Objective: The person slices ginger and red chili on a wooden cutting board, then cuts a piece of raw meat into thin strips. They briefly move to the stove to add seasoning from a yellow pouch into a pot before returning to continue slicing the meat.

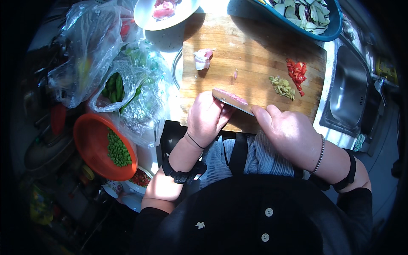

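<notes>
My right hand (283, 124) is closed around a knife (234, 104), whose blade reaches left over the near part of a wooden cutting board (255, 47). Thin slices of pink meat (232, 96) lie along the far side of the blade. Beside the blade's left end is my left hand (205, 114), fingers curled by the near side; whatever its fingertips touch is hidden. A chunk of fatty meat (203, 59) rests on the board's left part, with a small meat scrap (236, 74) nearby. Chopped red pepper (297, 73) and chopped pale yellow pieces (282, 87) form two piles at the right.
Beyond the board stand a white plate with meat (143, 19) and a blue basin of sliced eggplant (333, 33). Plastic bags with green peppers (113, 87) and an orange bowl of green beans or peas (91, 143) are left. A steel sink (349, 79) is right.
</notes>
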The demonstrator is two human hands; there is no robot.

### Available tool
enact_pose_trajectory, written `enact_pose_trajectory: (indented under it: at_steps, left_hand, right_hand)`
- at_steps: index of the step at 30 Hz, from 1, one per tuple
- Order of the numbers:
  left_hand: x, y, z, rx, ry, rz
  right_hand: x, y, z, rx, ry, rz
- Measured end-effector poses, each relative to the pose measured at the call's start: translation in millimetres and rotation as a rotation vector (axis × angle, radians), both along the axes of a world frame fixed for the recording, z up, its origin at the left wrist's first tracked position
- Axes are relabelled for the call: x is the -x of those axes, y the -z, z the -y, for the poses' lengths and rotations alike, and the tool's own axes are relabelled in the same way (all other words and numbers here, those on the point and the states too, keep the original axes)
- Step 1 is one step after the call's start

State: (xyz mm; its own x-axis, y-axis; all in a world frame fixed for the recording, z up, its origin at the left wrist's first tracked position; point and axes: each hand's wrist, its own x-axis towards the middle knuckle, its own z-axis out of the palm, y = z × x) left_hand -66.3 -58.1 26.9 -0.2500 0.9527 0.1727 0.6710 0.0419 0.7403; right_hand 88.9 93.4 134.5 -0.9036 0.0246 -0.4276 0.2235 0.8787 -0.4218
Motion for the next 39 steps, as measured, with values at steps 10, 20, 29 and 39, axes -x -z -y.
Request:
enact_pose_trajectory:
  at_steps: [10, 20, 29, 39]
  left_hand:
    - [-4, 4, 5, -0.015, -0.026, -0.062]
    - [-11, -10, 9, -0.111, -0.164, -0.165]
    - [-1, -1, 4, -0.056, -0.043, -0.075]
    - [-5, -3, 7, -0.021, -0.073, -0.107]
  right_hand:
    - [9, 33, 3, 0.025, -0.004, -0.136]
    - [-14, 9, -9, -0.036, -0.006, -0.079]
    - [11, 19, -6, 0.143, 0.043, -0.020]
    - [0, 32, -7, 0.108, 0.010, -0.037]
